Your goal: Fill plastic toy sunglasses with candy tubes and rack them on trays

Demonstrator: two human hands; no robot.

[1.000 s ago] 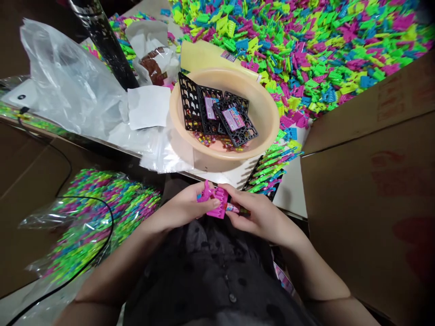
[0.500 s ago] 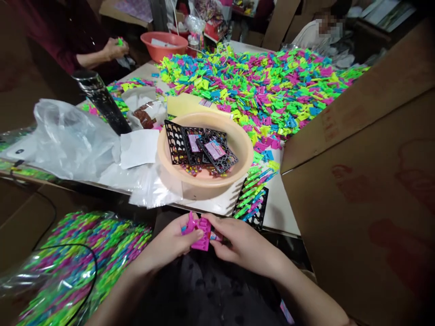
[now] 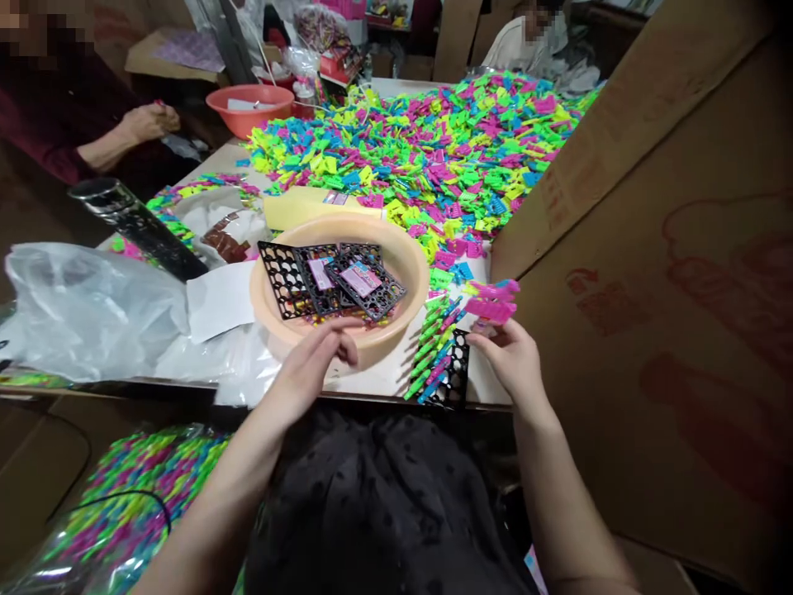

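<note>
My right hand (image 3: 515,357) grips a magenta plastic toy piece (image 3: 492,307) between thumb and fingers, right of a black perforated rack (image 3: 459,368). Green, blue and pink plastic sticks (image 3: 434,347) stand slanted in that rack. Over the front rim of a peach basin (image 3: 416,285) reaches my left hand (image 3: 313,359), its index finger stretched out and the others loosely bent, with nothing visible in them. Inside the basin lie several black perforated trays (image 3: 283,277), some with printed labels, on top of small coloured pieces (image 3: 303,318).
A large heap of bright plastic pieces (image 3: 409,149) covers the back of the table. Cardboard (image 3: 650,273) walls off the right side. At left are a black cylinder (image 3: 140,227), white paper (image 3: 220,299) and clear plastic bags (image 3: 92,289). Another person's hand (image 3: 149,122) works at upper left.
My hands have parted. The right carried the magenta toy piece from my lap up and right beside the rack; the left went forward to the basin's rim. The camera view has turned right.
</note>
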